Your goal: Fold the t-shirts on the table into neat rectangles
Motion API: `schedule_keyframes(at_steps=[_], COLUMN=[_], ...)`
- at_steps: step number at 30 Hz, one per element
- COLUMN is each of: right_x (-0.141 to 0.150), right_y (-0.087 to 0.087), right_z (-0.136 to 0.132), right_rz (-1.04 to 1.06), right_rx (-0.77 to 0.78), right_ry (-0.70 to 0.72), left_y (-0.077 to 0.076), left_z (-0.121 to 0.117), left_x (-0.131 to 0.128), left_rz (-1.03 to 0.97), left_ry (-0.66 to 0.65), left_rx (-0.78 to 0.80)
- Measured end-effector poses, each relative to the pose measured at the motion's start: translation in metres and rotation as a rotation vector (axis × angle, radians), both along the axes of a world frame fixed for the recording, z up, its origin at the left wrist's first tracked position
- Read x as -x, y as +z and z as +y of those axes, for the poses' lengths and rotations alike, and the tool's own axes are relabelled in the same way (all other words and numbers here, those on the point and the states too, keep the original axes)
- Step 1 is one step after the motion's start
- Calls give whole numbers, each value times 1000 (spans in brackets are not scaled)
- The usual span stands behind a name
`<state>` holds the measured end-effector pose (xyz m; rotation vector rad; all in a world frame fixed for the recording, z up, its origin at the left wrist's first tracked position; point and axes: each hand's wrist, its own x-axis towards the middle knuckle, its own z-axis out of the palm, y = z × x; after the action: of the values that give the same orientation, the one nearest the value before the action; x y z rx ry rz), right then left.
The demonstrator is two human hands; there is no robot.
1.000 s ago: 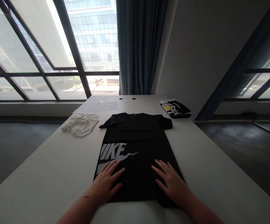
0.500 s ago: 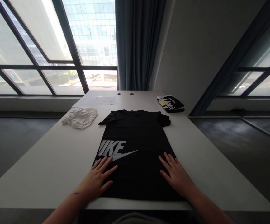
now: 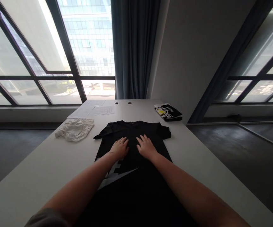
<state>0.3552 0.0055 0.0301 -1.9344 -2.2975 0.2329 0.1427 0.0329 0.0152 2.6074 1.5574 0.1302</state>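
A black T-shirt [image 3: 131,189] with a grey swoosh and lettering lies spread flat, its collar toward the far end of the table. My left hand [image 3: 120,147] rests on the chest of the shirt, left of the middle, fingers stretched out. Across a narrow gap, my right hand [image 3: 146,146] lies on the chest too, its fingers spread and holding nothing. My left forearm covers much of the lettering. Both short sleeves lie out to the sides, beyond my hands.
The white table [image 3: 44,179] carries a crumpled white cloth [image 3: 76,129] on the left and paper sheets [image 3: 102,110] behind it. Folded dark clothing [image 3: 169,112] with white and yellow print sits at the back right. A blue curtain [image 3: 135,50] hangs beyond the table.
Both hands have moved forward from the lower part of the T-shirt to its chest and come closer together. The view has tilted up slightly.
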Motion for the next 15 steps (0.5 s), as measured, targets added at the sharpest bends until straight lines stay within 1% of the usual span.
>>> schedule_keyframes(at_steps=[1, 2, 3, 4, 6, 8, 10, 13, 15], right_x=[8, 12, 13, 11, -6, -34, -69, -123, -153], right_y=[0, -1, -4, -9, -20, -34, -46, -59, -65], right_z=[28, 53, 75, 92, 117, 131, 139, 146, 150], right_rz=[-8, -15, -14, -15, -15, -19, -24, -29, -36], right_rx=[26, 77, 94, 120, 160, 181, 174, 147, 124], right_ry=[-34, -103, -137, -169, -216, -283, -393, -561, -630], left_y=[1, 1, -1, -4, -13, -23, -32, -39, -42], left_z=[27, 51, 72, 90, 115, 130, 139, 149, 156], left_x=[-13, -22, -26, -25, -13, 8, 34, 72, 95], left_rz=[30, 40, 48, 55, 59, 55, 50, 58, 54], left_ry=[51, 93, 125, 166, 254, 358, 479, 657, 753], left_rx=[6, 6, 16, 33, 63, 69, 62, 49, 26])
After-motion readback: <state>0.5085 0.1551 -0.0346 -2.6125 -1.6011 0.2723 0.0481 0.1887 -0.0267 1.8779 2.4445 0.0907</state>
